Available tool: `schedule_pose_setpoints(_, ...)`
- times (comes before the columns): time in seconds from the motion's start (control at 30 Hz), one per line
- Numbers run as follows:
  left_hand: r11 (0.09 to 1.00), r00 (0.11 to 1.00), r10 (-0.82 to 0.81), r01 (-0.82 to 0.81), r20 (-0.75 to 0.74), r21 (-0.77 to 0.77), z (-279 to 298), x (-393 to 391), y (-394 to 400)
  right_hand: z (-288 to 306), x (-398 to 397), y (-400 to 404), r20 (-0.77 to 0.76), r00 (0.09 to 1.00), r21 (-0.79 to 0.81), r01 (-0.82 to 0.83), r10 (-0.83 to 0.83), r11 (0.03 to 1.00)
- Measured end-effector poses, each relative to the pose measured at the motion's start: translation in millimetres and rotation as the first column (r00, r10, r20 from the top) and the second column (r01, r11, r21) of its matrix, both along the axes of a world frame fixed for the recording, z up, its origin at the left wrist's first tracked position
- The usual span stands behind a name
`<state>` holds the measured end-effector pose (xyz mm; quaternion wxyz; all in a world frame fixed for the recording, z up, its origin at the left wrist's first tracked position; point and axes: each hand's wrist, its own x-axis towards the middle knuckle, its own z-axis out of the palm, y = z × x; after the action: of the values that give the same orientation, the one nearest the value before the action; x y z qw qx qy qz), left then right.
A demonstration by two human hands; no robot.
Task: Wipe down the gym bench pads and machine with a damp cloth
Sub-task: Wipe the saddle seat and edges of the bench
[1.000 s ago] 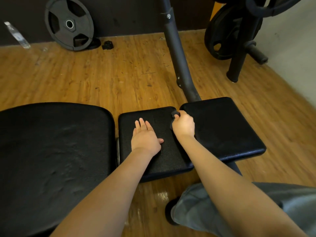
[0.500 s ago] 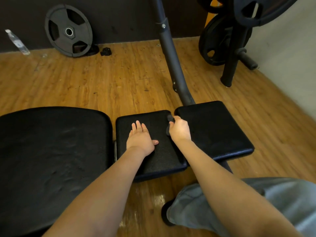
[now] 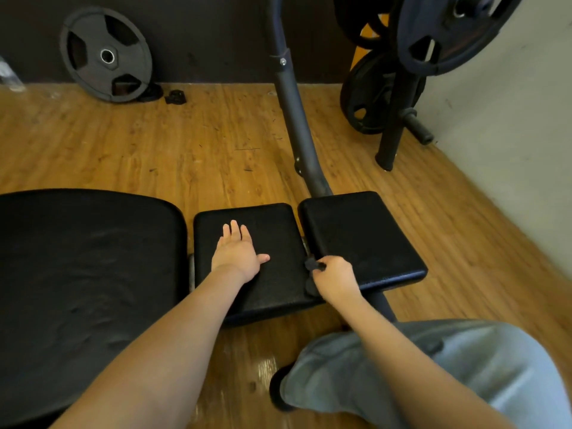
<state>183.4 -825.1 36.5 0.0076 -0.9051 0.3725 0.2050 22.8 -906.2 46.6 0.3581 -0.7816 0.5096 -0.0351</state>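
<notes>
We rest our left hand (image 3: pixel 238 253) flat, fingers straight, on the middle bench pad (image 3: pixel 272 230); our right hand (image 3: pixel 335 275) grips a dark cloth (image 3: pixel 312 266) at the gap beside the end pad (image 3: pixel 362 233).

Soft, even light filled the room. A glare patch shone on the wooden floor (image 3: pixel 266 366). Wide-angle distortion bent the edges, and the near forearms looked slightly blurred.
</notes>
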Motion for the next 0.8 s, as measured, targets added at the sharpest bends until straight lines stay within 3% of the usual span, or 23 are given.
schedule_pose_setpoints(0.07,1.0,1.0,-0.003,0.003,-0.003,-0.007,-2,0,-1,7,13,-18,0.029,0.993,0.064,0.117,-0.119,0.991)
schedule_pose_setpoints(0.17,1.0,1.0,-0.01,0.01,0.005,-0.003,-3,2,-2,33,50,-51,0.191,0.938,0.171,0.257,-0.288,0.951)
schedule_pose_setpoints(0.3,0.999,0.999,-0.039,0.038,0.024,0.016,-4,4,-2,62,115,-75,0.361,0.92,-0.024,0.173,-0.152,0.985)
schedule_pose_setpoints(0.43,0.999,0.999,-0.042,0.042,0.026,0.006,-7,3,-2,15,140,-74,0.212,0.977,-0.025,0.006,-0.001,1.0)
schedule_pose_setpoints(0.57,0.999,0.998,-0.048,0.048,0.031,0.006,-8,3,-1,-7,138,-70,0.048,0.998,-0.029,-0.036,0.038,0.999)
schedule_pose_setpoints(0.8,0.999,0.999,-0.05,0.05,0.004,-0.003,-5,3,-1,-4,82,-36,0.044,0.999,-0.006,0.03,-0.03,1.0)
